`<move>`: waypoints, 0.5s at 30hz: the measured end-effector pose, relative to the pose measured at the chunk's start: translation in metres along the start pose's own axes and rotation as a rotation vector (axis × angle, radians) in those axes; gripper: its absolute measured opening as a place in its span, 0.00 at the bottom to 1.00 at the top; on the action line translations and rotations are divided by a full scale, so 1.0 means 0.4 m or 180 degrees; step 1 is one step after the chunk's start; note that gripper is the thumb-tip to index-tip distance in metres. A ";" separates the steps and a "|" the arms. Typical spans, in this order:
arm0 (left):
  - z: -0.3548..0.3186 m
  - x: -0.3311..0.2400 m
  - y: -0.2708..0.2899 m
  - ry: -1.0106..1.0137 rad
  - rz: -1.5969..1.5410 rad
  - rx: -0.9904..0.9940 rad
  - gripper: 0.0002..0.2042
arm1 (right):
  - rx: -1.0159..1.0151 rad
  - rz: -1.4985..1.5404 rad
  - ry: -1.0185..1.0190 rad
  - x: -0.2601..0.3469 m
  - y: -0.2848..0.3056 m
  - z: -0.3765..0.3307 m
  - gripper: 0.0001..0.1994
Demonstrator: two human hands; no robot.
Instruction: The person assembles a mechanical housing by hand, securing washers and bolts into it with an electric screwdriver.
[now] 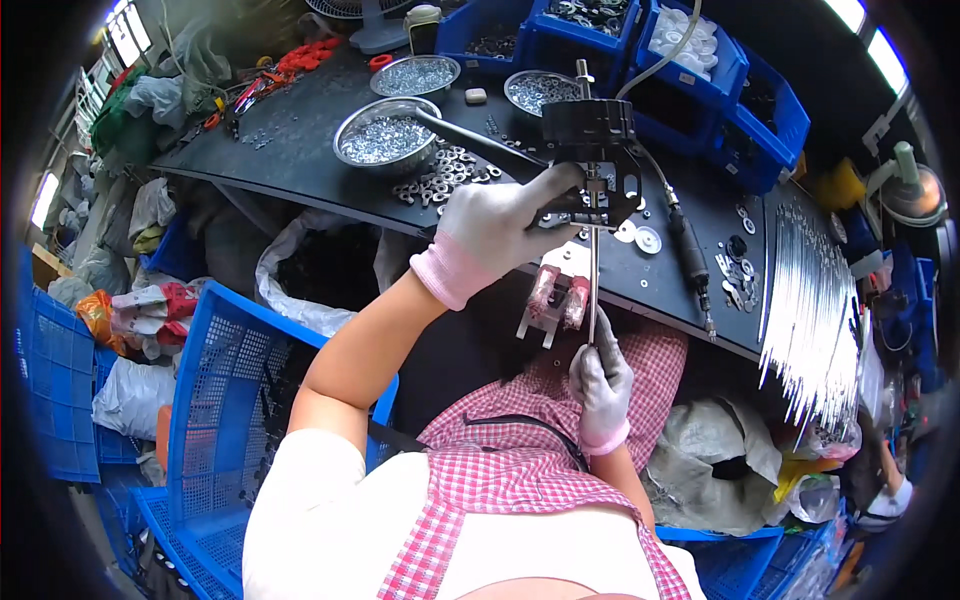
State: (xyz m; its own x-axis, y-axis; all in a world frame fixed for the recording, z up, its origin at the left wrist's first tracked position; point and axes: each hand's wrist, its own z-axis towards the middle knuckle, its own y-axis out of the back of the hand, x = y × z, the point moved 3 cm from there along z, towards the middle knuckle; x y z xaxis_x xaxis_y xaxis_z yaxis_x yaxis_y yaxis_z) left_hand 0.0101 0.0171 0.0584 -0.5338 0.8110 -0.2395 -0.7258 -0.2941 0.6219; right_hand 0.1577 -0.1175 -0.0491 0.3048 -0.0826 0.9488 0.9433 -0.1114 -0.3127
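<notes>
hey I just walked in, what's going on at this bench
A person in a checked apron is at a dark workbench. The gloved right hand holds a thin metal rod that runs up to a black fixture. The gloved left hand is at that fixture, its exact grip partly hidden. More metal rods lie to the right, and steel bowls of small metal parts stand farther back.

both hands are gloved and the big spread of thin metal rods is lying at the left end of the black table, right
Not quite: the head view shows the thin metal rods at the right end of the black table. The left hand and right hand are indeed gloved.
</notes>
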 end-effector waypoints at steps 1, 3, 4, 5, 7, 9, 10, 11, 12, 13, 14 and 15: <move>-0.002 0.000 0.001 -0.0043 0.0004 -0.0028 0.23 | -0.0009 -0.0021 0.0118 -0.013 0.005 -0.001 0.25; -0.004 -0.010 0.005 -0.0108 0.0046 -0.0017 0.24 | 0.0052 -0.0132 0.0376 -0.040 0.018 0.000 0.25; -0.008 -0.018 0.006 -0.0151 0.0106 0.0003 0.24 | 0.0042 -0.0136 0.0383 -0.037 0.022 0.002 0.25; -0.010 -0.026 0.010 -0.0203 0.0265 -0.0049 0.25 | 0.0007 -0.0208 0.0463 -0.026 0.024 0.005 0.25; -0.016 -0.042 0.034 -0.0299 0.0377 0.0002 0.25 | -0.0218 -0.1061 0.1118 0.048 0.048 0.038 0.31; -0.010 -0.064 0.037 -0.0602 0.0369 -0.0171 0.23 | -0.0615 -0.0890 0.1506 0.204 0.069 0.081 0.31; -0.012 -0.077 0.034 -0.0726 0.0316 -0.0078 0.23 | -0.0365 -0.1049 0.1961 0.289 0.076 0.108 0.27; -0.010 -0.094 0.037 -0.0853 0.0273 -0.0044 0.24 | -0.0268 -0.1395 0.2261 0.382 0.035 0.125 0.25; -0.008 -0.110 0.038 -0.0977 0.0237 -0.0024 0.25 | -0.0153 -0.1750 0.2558 0.472 -0.005 0.139 0.23; -0.003 -0.124 0.037 -0.1105 0.0180 -0.0163 0.26 | 0.0278 -0.2073 0.2184 0.528 -0.029 0.159 0.23; -0.004 -0.135 0.041 -0.1147 0.0241 -0.0003 0.25 | 0.0735 -0.2343 0.1809 0.568 -0.042 0.176 0.22; -0.004 -0.150 0.038 -0.1211 0.0166 -0.0002 0.25 | 0.0981 -0.2716 0.1487 0.605 -0.053 0.174 0.18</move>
State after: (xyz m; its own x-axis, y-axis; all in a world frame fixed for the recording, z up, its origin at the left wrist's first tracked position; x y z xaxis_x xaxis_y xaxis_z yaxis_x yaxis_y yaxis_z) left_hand 0.0303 -0.0369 0.0810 -0.3710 0.9246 0.0865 -0.7023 -0.3403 0.6253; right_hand 0.2206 -0.0661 0.1902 -0.5045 -0.4806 0.7173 0.8349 -0.0597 0.5471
